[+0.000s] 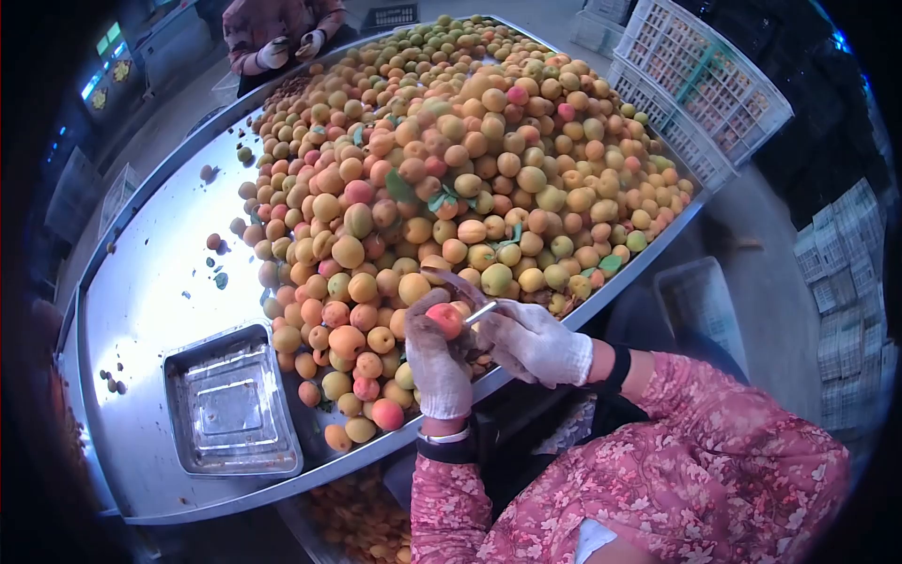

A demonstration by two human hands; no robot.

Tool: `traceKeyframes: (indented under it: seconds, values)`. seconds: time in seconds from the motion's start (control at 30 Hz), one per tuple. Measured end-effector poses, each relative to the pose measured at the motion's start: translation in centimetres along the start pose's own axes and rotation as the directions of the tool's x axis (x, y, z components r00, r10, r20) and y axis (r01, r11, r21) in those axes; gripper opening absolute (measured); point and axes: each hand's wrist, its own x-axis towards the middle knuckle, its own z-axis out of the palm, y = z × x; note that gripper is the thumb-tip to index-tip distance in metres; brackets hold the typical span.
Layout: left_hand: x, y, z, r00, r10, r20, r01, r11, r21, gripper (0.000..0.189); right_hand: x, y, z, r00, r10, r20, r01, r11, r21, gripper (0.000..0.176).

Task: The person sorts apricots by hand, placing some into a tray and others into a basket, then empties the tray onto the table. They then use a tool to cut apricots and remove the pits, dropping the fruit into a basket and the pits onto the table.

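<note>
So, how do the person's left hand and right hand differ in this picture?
The left hand holds a reddish fruit; the right hand holds a slim tool with a pale, shiny part. The left hand points forward; the right hand points sideways, toward the left hand. Both wear whitish, stained gloves and dark bands near the wrists.

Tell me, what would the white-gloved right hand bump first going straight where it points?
Probably the red-orange round fruit in the white-gloved left hand; the right hand points toward it, though depth is unclear.
</note>
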Motion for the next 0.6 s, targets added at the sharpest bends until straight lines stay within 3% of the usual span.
traceKeyframes:
  seconds: [0.03, 0.07, 0.1, 0.17, 0.23, 0.3, 0.43, 0.53, 0.57, 0.6]
  values:
    - [0.0, 0.3, 0.2, 0.998, -0.056, -0.015, 0.053, 0.988, -0.148, 0.058, -0.1, 0.2, -0.1, 0.976, -0.209, -0.058, 0.193, 0.960, -0.202, 0.037]
    - [0.0, 0.7, 0.3, 0.994, -0.112, -0.015, 0.103, 0.951, -0.291, 0.057, 0.1, 0.6, -0.5, 0.937, -0.347, -0.029, 0.296, 0.837, -0.460, 0.033]
    - [0.2, 0.5, 0.2, 0.994, -0.112, -0.012, 0.104, 0.953, -0.284, 0.057, 0.0, 0.7, -0.5, 0.936, -0.350, -0.032, 0.298, 0.839, -0.454, 0.033]
    - [0.5, -0.3, 0.1, 0.998, -0.069, 0.009, 0.069, 0.965, -0.253, 0.054, -0.4, 0.9, -0.5, 0.935, -0.353, 0.034, 0.282, 0.681, -0.676, 0.029]
    - [0.6, -0.4, -0.2, 0.994, -0.086, 0.064, 0.098, 0.970, -0.222, 0.052, -0.5, 1.0, -0.5, 0.949, -0.313, 0.036, 0.248, 0.672, -0.698, 0.028]
    - [0.8, -1.1, -0.3, 0.999, -0.046, 0.001, 0.045, 0.963, -0.267, 0.048, -0.3, 2.0, -0.6, 0.934, -0.351, 0.064, 0.264, 0.560, -0.786, 0.031]
    - [0.4, 0.0, 0.1, 1.000, -0.017, -0.022, 0.012, 0.978, -0.208, 0.048, 0.1, 2.4, -0.2, 0.915, -0.399, 0.063, 0.281, 0.518, -0.808, 0.031]
    - [0.1, 0.4, -0.1, 0.999, -0.054, -0.001, 0.053, 0.986, -0.160, 0.063, 0.3, 3.0, 0.3, 0.908, -0.418, 0.033, 0.242, 0.460, -0.854, 0.028]
    - [0.0, 0.6, -0.3, 0.997, -0.077, -0.003, 0.076, 0.986, -0.145, 0.064, 0.5, 3.5, 0.5, 0.939, -0.344, -0.012, 0.169, 0.492, -0.854, 0.027]
    - [-0.1, 0.4, -0.5, 0.995, -0.101, -0.001, 0.101, 0.990, -0.095, 0.062, 0.4, 3.1, 0.6, 0.922, -0.379, 0.082, 0.228, 0.359, -0.905, 0.026]
